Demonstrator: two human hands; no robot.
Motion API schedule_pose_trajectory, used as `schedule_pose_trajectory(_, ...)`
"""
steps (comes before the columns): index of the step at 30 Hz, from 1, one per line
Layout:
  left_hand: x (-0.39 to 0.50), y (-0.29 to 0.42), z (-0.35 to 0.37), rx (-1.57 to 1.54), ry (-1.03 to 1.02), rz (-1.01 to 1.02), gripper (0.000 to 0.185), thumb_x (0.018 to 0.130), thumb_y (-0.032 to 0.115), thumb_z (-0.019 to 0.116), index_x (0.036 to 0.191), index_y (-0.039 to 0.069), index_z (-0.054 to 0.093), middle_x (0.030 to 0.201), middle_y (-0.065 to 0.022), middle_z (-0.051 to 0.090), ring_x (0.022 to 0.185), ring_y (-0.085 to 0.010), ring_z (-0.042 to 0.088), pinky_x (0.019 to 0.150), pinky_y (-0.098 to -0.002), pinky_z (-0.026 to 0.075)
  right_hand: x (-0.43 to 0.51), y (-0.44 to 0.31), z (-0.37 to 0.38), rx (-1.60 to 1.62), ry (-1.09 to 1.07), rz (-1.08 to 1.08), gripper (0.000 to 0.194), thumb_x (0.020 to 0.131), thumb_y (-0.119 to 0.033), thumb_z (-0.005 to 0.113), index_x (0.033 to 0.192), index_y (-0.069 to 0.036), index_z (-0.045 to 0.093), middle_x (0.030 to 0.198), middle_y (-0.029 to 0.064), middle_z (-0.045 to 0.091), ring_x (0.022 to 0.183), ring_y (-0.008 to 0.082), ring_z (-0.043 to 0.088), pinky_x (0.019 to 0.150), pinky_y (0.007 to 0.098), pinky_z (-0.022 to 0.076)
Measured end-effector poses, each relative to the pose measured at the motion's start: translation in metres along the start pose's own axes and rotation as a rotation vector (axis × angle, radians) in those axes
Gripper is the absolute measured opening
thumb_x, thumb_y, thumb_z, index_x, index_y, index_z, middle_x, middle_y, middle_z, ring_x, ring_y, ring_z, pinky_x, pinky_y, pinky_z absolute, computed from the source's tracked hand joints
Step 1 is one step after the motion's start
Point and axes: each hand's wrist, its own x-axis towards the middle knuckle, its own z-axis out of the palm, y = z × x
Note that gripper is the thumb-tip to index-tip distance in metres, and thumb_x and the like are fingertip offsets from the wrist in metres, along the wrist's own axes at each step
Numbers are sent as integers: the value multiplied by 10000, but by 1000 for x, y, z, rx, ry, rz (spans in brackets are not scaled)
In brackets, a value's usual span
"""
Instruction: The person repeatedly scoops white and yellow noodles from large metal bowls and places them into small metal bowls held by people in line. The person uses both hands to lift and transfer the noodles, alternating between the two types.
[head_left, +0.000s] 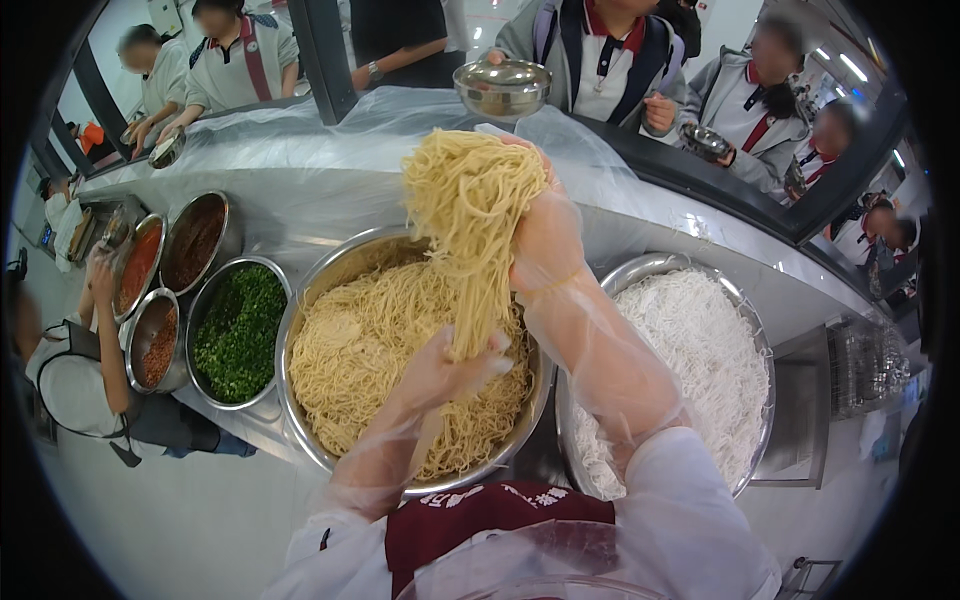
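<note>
In my right hand (551, 232), raised above the middle of the counter, is a large bunch of yellow noodles (476, 195) that hangs down. Both hands wear clear plastic gloves, the right one with a rubber band at the wrist. Lower down, my left hand (461, 364) closes around the dangling end of the bunch. Beneath both hands is a wide steel basin (289, 382) heaped with yellow noodles (352, 360). A second steel basin (766, 390) on the right holds white noodles (697, 360), partly covered by my right forearm.
Left are steel bowls of chopped green herbs (238, 330), peanuts or beans (159, 341), red sauce (140, 266) and dark sauce (195, 244). A co-worker (82, 375) stands there. Beyond the plastic-covered ledge (300, 142), people wait; one holds a steel bowl (502, 88) just past the raised noodles.
</note>
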Motion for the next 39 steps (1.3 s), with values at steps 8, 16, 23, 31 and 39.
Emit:
schedule_pose_trajectory(8, -70, -108, -54, 1125, -15, -73, 523, 759, 281, 695, 1246, 100, 635, 1158, -174, 667, 1049, -359, 628, 896, -393, 511, 132, -87, -17, -12, -319, -125, 274, 999, -233, 524, 1139, -13, 610, 1095, 109, 675, 947, 221, 686, 794, 381, 589)
schedule_pose_trajectory(16, -76, -130, -72, 1021, 104, -97, 542, 741, 275, 681, 1262, 133, 629, 1119, -174, 673, 964, -373, 647, 846, -418, 526, 224, -92, -21, -297, -339, -392, 180, 975, -108, 518, 1099, -21, 615, 922, 100, 696, 799, 222, 708, 656, 387, 609)
schedule_pose_trajectory(23, -68, -91, -62, 1141, 59, -92, 630, 745, 317, 687, 1340, 144, 568, 1214, -193, 634, 1065, -357, 627, 930, -430, 511, 175, -54, -52, -155, -289, -177, 217, 957, -75, 581, 1171, -38, 580, 1049, 121, 680, 857, 243, 711, 709, 389, 625)
schedule_pose_trajectory(31, 20, 40, -22, -184, 277, 323, 882, 817, 277, 738, 1499, 15, 244, 1367, -183, 488, 1177, -265, 554, 981, -427, 486, 6, 40, -58, -906, -284, 58, 608, 843, 19, 673, 1387, -88, 425, 1232, 108, 610, 1116, 218, 623, 927, 362, 552)
schedule_pose_trajectory(39, 13, 29, -22, 381, 189, 522, 555, 833, 59, 660, 1364, 19, 506, 1197, -94, 623, 1130, -200, 583, 953, -324, 487, 8, 38, -78, 133, 18, 532, 552, 862, 29, 610, 1376, -25, 418, 1278, 141, 567, 1177, 253, 574, 1017, 373, 470)
